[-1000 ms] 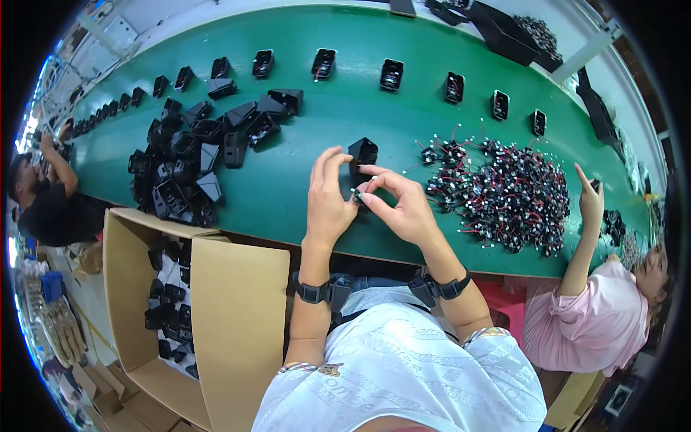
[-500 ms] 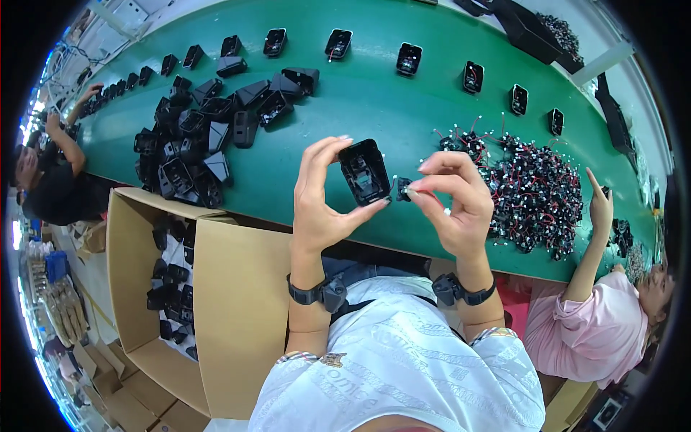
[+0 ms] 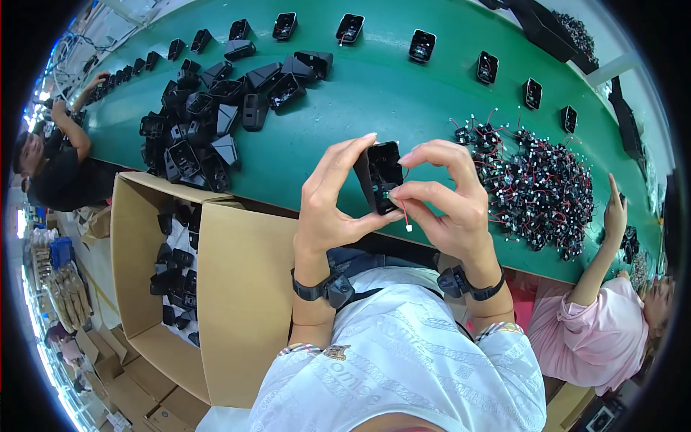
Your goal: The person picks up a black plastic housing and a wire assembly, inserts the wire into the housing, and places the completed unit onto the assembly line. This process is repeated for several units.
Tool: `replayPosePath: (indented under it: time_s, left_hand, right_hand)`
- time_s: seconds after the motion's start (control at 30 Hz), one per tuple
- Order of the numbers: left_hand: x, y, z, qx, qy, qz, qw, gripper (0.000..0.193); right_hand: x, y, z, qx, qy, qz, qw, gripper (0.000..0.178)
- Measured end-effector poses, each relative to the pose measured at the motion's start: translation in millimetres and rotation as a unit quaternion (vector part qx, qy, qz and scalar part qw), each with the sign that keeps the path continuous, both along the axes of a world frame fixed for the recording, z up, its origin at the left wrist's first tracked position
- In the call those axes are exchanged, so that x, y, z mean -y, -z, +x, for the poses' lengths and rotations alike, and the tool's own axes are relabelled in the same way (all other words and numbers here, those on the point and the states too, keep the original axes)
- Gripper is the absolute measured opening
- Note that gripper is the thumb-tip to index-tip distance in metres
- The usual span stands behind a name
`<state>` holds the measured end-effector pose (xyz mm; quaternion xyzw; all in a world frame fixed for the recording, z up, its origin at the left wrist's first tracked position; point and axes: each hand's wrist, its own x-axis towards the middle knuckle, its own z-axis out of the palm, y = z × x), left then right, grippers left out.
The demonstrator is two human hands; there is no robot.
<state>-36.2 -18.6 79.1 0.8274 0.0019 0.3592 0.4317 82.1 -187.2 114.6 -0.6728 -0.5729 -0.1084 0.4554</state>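
My left hand [image 3: 327, 198] grips a black plastic housing [image 3: 368, 178] by its side, thumb at the lower edge, fingers along the far end. The housing is tilted, with its open side toward my right hand [image 3: 457, 198]. The right fingertips pinch a small black part at the housing's mouth; most of that part is hidden by the fingers and the wall. From it a red wire [image 3: 405, 210] with a white connector hangs below the fingertips. A heap of small wired black parts [image 3: 536, 191] lies to the right on the green table [image 3: 345, 101].
Black housings [image 3: 194, 133] are piled at the left. A spaced row of housings [image 3: 422, 46] runs along the far side. An open cardboard box [image 3: 241, 302] holding black pieces stands at the near left. Co-workers sit at left and right; one's hand [image 3: 615, 216] is beside the heap.
My right hand has brought the small wired part from beside the housing to its opening. The left hand has turned the housing toward it. The whole view has shifted slightly.
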Motion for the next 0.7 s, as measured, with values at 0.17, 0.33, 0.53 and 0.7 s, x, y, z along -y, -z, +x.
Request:
replayPosePath:
  time_s: [0.17,0.33,0.53,0.7]
  left_hand:
    - [1,3,0,-0.003,0.025,-0.038,0.999,0.091]
    - [2,0,-3,-0.007,0.025,-0.007,1.000,0.092]
    - [8,2,-6,0.006,0.043,-0.058,0.997,0.093]
    - [7,7,-7,0.009,0.048,-0.031,0.998,0.088]
  right_hand:
    - [3,1,-4,-0.100,-0.009,-0.002,0.995,0.022]
    - [5,-1,-9,-0.099,0.001,-0.006,0.995,0.021]
    - [6,-3,-14,-0.149,-0.011,-0.035,0.988,0.020]
    - [7,-2,-24,-0.109,0.052,-0.057,0.991,0.022]
